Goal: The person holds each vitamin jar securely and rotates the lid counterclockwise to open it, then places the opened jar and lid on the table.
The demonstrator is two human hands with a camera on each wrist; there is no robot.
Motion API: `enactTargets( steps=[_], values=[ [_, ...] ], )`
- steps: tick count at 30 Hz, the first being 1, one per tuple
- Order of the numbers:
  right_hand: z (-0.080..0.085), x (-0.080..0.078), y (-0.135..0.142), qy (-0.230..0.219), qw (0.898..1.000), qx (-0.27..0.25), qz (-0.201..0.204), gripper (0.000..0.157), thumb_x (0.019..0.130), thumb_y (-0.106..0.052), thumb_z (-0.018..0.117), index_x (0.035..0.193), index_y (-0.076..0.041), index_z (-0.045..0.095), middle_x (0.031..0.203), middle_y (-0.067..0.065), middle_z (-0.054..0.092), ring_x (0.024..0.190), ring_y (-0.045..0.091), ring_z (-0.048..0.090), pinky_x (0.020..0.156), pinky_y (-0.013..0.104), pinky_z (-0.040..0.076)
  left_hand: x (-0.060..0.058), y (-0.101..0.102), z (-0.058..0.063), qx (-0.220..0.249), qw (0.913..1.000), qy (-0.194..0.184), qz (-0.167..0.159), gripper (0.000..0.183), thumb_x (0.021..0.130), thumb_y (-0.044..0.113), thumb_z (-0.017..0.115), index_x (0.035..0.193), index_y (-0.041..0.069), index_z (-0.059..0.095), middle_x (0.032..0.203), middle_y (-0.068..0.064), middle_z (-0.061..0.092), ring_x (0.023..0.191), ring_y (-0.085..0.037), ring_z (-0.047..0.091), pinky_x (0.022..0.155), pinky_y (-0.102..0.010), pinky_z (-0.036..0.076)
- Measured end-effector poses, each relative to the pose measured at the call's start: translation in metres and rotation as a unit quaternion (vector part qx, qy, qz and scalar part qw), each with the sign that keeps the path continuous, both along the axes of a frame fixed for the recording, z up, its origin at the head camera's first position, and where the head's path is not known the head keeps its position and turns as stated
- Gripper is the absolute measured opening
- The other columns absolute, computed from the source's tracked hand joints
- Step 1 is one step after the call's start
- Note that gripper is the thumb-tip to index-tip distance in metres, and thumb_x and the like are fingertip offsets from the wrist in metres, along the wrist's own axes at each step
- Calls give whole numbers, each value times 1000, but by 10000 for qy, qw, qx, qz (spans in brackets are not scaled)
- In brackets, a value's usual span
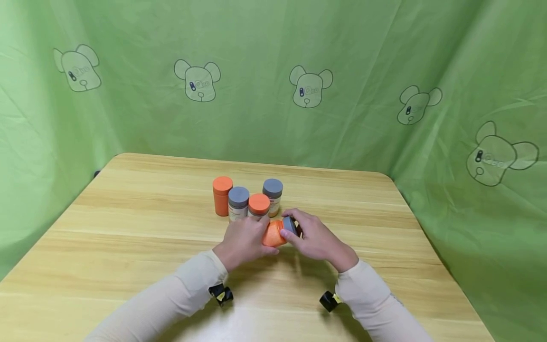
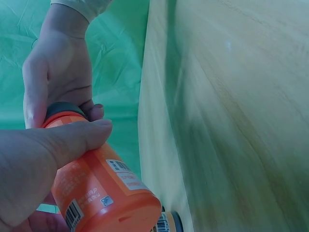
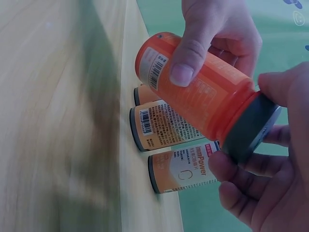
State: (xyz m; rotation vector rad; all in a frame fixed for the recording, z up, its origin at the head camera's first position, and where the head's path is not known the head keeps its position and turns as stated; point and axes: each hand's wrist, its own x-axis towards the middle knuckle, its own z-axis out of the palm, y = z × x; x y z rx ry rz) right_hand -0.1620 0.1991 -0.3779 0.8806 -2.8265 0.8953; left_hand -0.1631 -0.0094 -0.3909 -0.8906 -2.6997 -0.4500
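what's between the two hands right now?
An orange bottle with a grey cap: left hand grips the body, right hand grips the cap. Clearest in the right wrist view.

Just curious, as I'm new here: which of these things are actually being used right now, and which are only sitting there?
In use:
orange bottle, held by the left hand
grey cap, gripped by the right hand

Sitting there:
four standing bottles
wooden table
green cloth backdrop

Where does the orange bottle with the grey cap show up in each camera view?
Head: orange bottle at table centre, between both hands.
Left wrist: lower left, under the left thumb.
Right wrist: upper centre, tilted.
Shared landmark: its grey cap, gripped by the right hand.
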Motion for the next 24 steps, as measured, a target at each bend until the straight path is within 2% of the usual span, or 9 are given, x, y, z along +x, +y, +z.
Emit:
enactTargets(
  steps=[6,9,15,21,24],
  values=[
    [1,0,1,-2,9998,-92,158,42,94,-26,63,129,-7,50,111,5,60,85,17,55,69,38,50,0,-1,0,31,10000,-34,-27,66,65,52,86,107,8,60,80,-4,63,61,-20,58,50,-36,48],
    [1,0,1,1,9997,-139,218,43,93,-25,63,129,-7,50,112,6,59,85,19,56,69,40,51,0,-1,0,30,10000,-28,-21,67,65,53,85,108,8,60,79,-4,63,60,-20,58,50,-36,48],
    [0,-1,3,27,9994,-155,292,43,92,-22,65,130,-8,49,110,4,58,84,20,57,66,33,49,1,-1,1,31,10000,-11,-29,68,65,53,85,108,8,60,79,-5,64,60,-20,59,50,-37,49],
    [0,0,3,-37,9991,-252,328,45,91,-19,66,130,-6,48,113,6,57,86,23,57,69,45,51,0,-1,0,40,10000,47,-39,69,65,53,85,109,8,59,82,-5,65,61,-20,59,50,-37,49],
    [0,0,3,-28,9991,-266,328,45,91,-19,66,130,-6,48,113,6,57,86,23,57,69,45,51,0,-1,-1,48,10000,25,-40,69,65,52,86,110,8,59,82,-6,65,61,-20,59,50,-37,49]
  ],
)
